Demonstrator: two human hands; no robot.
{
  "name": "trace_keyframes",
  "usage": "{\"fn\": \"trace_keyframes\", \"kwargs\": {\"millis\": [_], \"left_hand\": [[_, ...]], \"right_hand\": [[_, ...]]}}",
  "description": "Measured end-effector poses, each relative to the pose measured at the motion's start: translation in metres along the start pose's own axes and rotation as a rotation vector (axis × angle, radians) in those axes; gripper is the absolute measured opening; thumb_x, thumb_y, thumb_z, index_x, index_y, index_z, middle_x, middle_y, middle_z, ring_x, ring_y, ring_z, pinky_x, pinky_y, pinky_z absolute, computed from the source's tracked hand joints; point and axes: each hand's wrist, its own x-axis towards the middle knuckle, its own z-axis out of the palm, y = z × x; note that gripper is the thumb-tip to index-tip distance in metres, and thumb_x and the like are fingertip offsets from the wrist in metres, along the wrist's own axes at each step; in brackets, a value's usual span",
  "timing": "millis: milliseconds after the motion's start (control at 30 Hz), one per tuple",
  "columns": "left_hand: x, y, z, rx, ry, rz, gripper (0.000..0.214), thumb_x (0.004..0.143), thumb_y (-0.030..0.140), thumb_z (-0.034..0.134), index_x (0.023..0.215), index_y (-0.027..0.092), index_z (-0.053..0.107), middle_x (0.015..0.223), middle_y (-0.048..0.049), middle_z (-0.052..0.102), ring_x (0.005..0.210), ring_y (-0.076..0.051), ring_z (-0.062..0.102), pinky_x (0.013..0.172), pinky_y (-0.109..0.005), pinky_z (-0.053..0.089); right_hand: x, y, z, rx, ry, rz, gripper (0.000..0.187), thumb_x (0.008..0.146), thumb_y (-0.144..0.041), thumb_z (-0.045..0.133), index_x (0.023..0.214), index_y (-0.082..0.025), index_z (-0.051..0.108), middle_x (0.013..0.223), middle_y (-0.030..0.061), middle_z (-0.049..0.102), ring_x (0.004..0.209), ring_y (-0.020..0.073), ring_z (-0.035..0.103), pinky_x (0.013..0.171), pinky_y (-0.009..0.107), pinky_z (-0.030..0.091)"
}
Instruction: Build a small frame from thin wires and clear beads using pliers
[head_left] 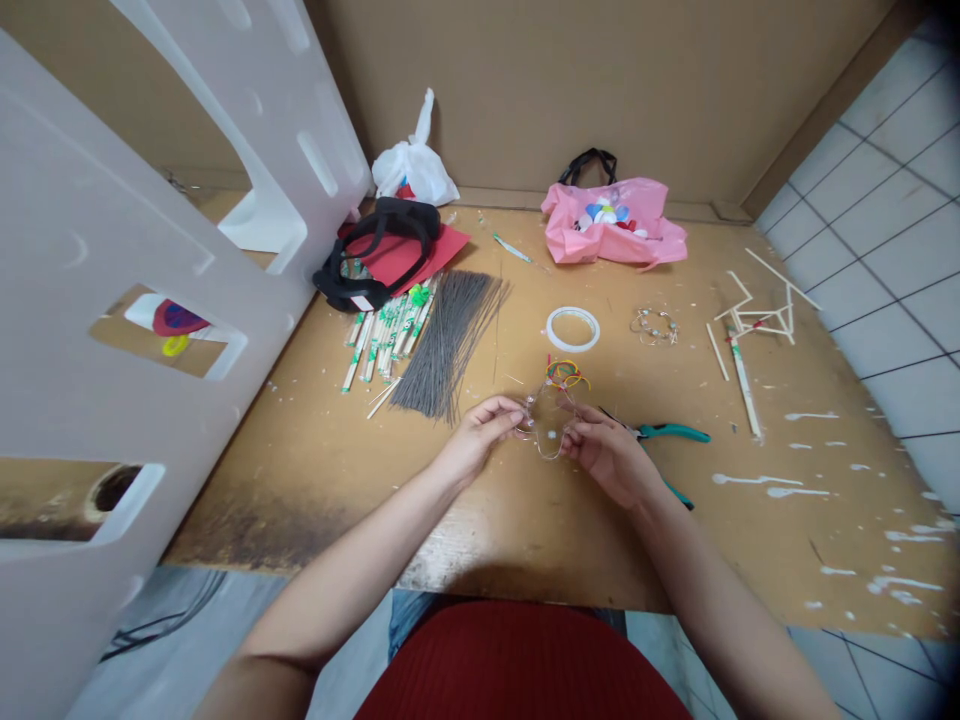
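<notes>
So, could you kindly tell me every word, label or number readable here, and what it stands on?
None can be read.
The green print on the paper-wrapped chopsticks is too small and blurred to read.
The pink plastic bag shows only a coloured pattern.

The left hand (476,435) and right hand (607,455) hold a clear plastic piece (547,428) topped with rubber bands (566,375) above the tabletop (825,540). Green pliers (671,433) lie just beside the right hand. Beyond are a tape roll (572,328), dark wires (448,345) and, near the back edge, a pink bag (611,225).
</notes>
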Motion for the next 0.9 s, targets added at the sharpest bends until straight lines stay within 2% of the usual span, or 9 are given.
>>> {"fn": "trace_keyframes", "kwargs": {"millis": [100,167,233,367,533,700,800,900], "left_hand": [[-0.0014,0.0024,-0.0001,-0.11,-0.105,-0.041,0.011,0.069,0.019,0.07,0.071,0.013,0.062,0.112,-0.0062,0.062,0.1,-0.02,0.061,0.083,-0.032,0.049],[-0.002,0.0033,-0.0005,-0.167,-0.172,-0.089,0.011,0.069,0.017,0.07,0.071,0.012,0.06,0.112,-0.0077,0.062,0.106,-0.024,0.06,0.089,-0.035,0.048],[-0.0022,0.0038,-0.0011,-0.193,-0.204,-0.124,0.011,0.069,0.016,0.069,0.074,0.012,0.06,0.105,-0.0081,0.065,0.103,-0.024,0.062,0.088,-0.035,0.048],[-0.0009,0.0058,-0.002,-0.182,-0.172,-0.116,0.023,0.069,0.014,0.069,0.091,0.014,0.062,0.103,-0.007,0.066,0.089,-0.018,0.066,0.08,-0.029,0.049],[0.001,0.0075,-0.0027,-0.142,-0.169,-0.109,0.042,0.066,0.009,0.072,0.105,0.016,0.058,0.104,-0.0078,0.066,0.083,-0.012,0.064,0.082,-0.028,0.047],[0.0009,0.0056,-0.0027,-0.036,-0.137,0.025,0.041,0.063,0.01,0.075,0.1,0.016,0.058,0.081,0.0001,0.063,0.077,-0.009,0.059,0.078,-0.024,0.045],[0.001,0.0065,-0.003,0.072,-0.098,0.118,0.039,0.062,0.012,0.077,0.097,0.017,0.058,0.077,0.0013,0.061,0.076,-0.008,0.057,0.077,-0.023,0.044],[0.0016,0.0088,-0.0041,0.129,-0.081,0.15,0.038,0.062,0.014,0.077,0.096,0.016,0.058,0.077,0.0009,0.06,0.076,-0.009,0.057,0.077,-0.024,0.043]], "right_hand": [[-0.0029,-0.0043,0.0027,0.021,-0.045,0.026,0.037,0.066,-0.023,0.065,0.102,-0.021,0.064,0.053,-0.0056,0.047,0.058,0.0118,0.047,0.062,0.029,0.042],[-0.0042,-0.0041,0.0039,-0.022,-0.051,0.002,0.035,0.068,-0.024,0.063,0.103,-0.022,0.064,0.046,-0.0085,0.037,0.049,0.0106,0.039,0.059,0.029,0.04],[-0.0053,-0.0024,0.0046,-0.082,-0.053,-0.034,0.035,0.07,-0.025,0.064,0.104,-0.022,0.062,0.041,-0.0107,0.031,0.044,0.0097,0.033,0.056,0.029,0.038],[-0.0059,0.0019,0.0035,-0.218,-0.035,-0.117,0.039,0.072,-0.029,0.066,0.109,-0.022,0.06,0.04,-0.011,0.033,0.045,0.011,0.04,0.054,0.029,0.036],[-0.005,0.0037,-0.0011,-0.411,0.001,-0.173,0.043,0.073,-0.03,0.063,0.115,-0.021,0.057,0.043,-0.0099,0.041,0.045,0.0109,0.044,0.047,0.026,0.031],[-0.0047,0.0011,-0.0025,-0.485,0.024,-0.178,0.053,0.073,-0.027,0.061,0.124,-0.019,0.052,0.042,-0.0112,0.042,0.042,0.0099,0.042,0.047,0.025,0.031],[-0.0037,0.0009,-0.0034,-0.409,0.008,-0.152,0.055,0.073,-0.029,0.063,0.126,-0.018,0.05,0.04,-0.012,0.039,0.045,0.0117,0.047,0.051,0.027,0.036],[-0.0026,0.0017,-0.0044,-0.388,0.01,-0.144,0.049,0.073,-0.033,0.065,0.118,-0.017,0.054,0.042,-0.0103,0.043,0.047,0.013,0.051,0.054,0.029,0.038]]}}
